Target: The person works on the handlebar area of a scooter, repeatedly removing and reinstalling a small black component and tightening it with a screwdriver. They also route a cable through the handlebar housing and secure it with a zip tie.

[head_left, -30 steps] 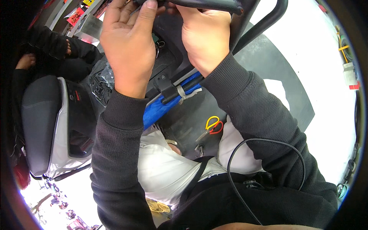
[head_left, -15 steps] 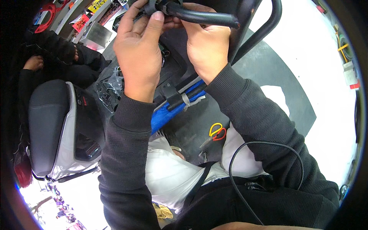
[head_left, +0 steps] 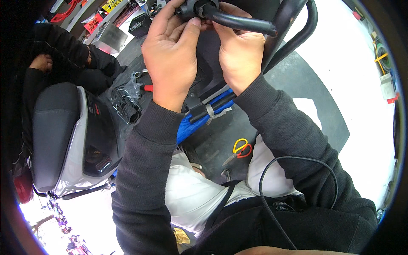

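Observation:
My left hand (head_left: 171, 62) has its fingers curled at a black fitting (head_left: 190, 9) at the top, with the thumb pressed to its underside. A short black tube (head_left: 240, 21) runs rightward out of the fitting. Below that tube, my right hand (head_left: 242, 60) has its fingers bent inward toward the fitting; what they hold is hidden. Right of my hands stand thick black bent bars (head_left: 305, 27). Under my wrists a grey tie (head_left: 210, 111) circles black tubing beside blue material (head_left: 188, 131). Lower down, scissors (head_left: 241, 149) with yellow and red handles lie on a dark surface.
A scooter seat (head_left: 55, 134) stands at left, with another person in dark clothes (head_left: 65, 53) behind it. Tools, plastic and black parts (head_left: 125, 103) lie beside the seat. A metal box (head_left: 109, 39) sits upper left. A black cable (head_left: 295, 157) loops across my right forearm.
Both my hands have shifted right in the picture along with the fitting and tube, and slightly down since a second ago. More of the shelving and tools at upper left shows now.

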A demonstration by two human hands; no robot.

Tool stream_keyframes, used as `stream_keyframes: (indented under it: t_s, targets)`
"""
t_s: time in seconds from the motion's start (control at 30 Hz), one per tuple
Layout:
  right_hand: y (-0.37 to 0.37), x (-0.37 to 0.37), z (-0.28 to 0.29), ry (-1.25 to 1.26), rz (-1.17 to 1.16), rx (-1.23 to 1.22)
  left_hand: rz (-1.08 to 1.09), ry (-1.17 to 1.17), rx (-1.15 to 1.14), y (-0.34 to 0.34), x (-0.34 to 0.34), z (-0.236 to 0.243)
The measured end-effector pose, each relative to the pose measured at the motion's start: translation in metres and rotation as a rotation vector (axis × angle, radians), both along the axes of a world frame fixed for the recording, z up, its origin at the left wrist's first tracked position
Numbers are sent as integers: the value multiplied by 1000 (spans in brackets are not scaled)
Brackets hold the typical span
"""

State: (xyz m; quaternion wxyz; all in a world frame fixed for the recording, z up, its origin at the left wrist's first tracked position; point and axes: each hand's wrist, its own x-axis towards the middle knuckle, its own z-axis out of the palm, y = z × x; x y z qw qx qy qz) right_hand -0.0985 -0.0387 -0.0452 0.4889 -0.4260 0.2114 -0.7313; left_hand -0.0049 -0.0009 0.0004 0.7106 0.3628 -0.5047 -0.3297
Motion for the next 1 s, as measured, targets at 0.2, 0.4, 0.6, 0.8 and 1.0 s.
stream_keyframes:
  t_s: [0.2,0.4,0.6,0.8,1.0]
  targets:
    - [-5,-4,-12,116,-54,-81,29,-117,35,0,13,-6]
    - [7,-4,-4,64,7,-173,33,-326,-91,-4,22,-3]
    - [10,-4,4,-56,170,23,102,-292,-119,4,10,0]
    - [27,-8,-4,-88,255,402,68,17,201,22,4,0]
    - [32,-15,-18,31,264,381,-68,192,337,15,-4,-13]
